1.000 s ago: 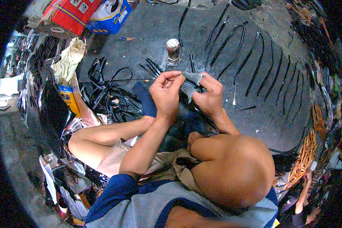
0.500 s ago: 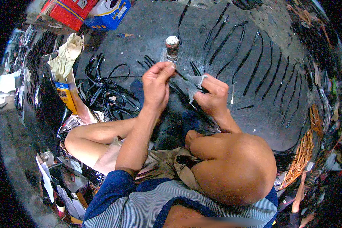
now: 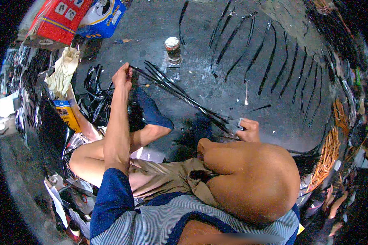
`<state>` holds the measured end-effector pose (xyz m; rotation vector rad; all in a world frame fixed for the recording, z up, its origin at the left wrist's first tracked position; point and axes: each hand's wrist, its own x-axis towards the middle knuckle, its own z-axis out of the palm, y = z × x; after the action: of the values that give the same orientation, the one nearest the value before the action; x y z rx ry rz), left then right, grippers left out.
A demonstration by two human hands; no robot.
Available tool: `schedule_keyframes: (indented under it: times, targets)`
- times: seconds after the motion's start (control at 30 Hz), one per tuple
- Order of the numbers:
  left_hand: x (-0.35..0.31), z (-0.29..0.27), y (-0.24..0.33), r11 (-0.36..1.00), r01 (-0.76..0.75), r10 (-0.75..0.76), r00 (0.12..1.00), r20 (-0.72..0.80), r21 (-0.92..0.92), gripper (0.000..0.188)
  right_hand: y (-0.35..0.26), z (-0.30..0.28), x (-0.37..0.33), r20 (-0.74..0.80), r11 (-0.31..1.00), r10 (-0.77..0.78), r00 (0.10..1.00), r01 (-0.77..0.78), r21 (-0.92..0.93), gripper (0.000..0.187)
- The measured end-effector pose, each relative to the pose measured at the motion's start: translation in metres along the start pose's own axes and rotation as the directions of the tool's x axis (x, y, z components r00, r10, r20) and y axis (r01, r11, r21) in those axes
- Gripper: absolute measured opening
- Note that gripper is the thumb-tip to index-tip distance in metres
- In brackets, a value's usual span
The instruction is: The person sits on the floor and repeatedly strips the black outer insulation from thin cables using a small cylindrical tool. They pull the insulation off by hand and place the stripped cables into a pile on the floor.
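My left hand (image 3: 123, 77) is closed, fingertips pinching the end of a thin black strip (image 3: 153, 78). From there the strip runs slantwise to my right hand (image 3: 249, 130), low by my raised knee. My right fingers are closed around a frayed grey cloth (image 3: 235, 125). The strip's far end reaches the cloth; whether it passes through it is hidden. More black strips (image 3: 184, 96) lie beside and below the held one. Just beyond them stands a short cylinder (image 3: 172, 45) with a white top and brown band.
A tangle of black strips (image 3: 95, 92) lies at the left. Single black strips (image 3: 270, 61) are laid out in a row on the dark floor (image 3: 151, 45) at the right. Red (image 3: 58, 22) and blue (image 3: 102, 18) boxes stand far left. Orange-brown strands (image 3: 328, 157) are heaped at the right.
My hands have drawn apart: the left moved left with the strip's end, the right moved right and nearer my knee with the cloth. The strip now spans between them.
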<state>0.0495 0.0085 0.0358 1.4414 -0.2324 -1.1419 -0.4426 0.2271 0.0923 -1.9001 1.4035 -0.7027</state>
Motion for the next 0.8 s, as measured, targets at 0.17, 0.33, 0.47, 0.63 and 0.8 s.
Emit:
schedule_keyframes:
  times: [0.17, 0.33, 0.47, 0.63, 0.8]
  targets:
    - [-0.011, 0.009, -0.013, 0.542, -0.13, 0.317, 0.947, -0.059, 0.83, 0.035, 0.021, -0.017, -0.043, 0.034, 0.949, 0.315, 0.948, -0.314, -0.034, 0.018]
    - [-0.105, 0.077, -0.065, -0.183, -0.748, 0.617, 0.417, 0.667, 0.638, 0.048, 0.047, 0.001, -0.053, -0.083, 0.902, 0.399, 0.913, -0.407, -0.145, 0.025]
    - [-0.133, 0.157, -0.145, -0.218, -0.962, 0.297, 0.096, 0.95, 0.165, 0.025, 0.022, 0.016, 0.013, -0.178, 0.944, 0.33, 0.927, -0.328, 0.04, 0.026]
    - [-0.12, 0.21, -0.191, -0.377, -0.918, -0.167, -0.061, 0.984, -0.12, 0.024, -0.004, 0.017, 0.06, -0.275, 0.965, 0.261, 0.925, -0.254, 0.061, 0.023]
    - [-0.125, 0.221, -0.169, -0.303, -0.948, -0.054, 0.117, 0.992, 0.096, 0.019, 0.002, 0.016, 0.087, -0.463, 0.982, 0.179, 0.868, -0.187, 0.028, 0.024]
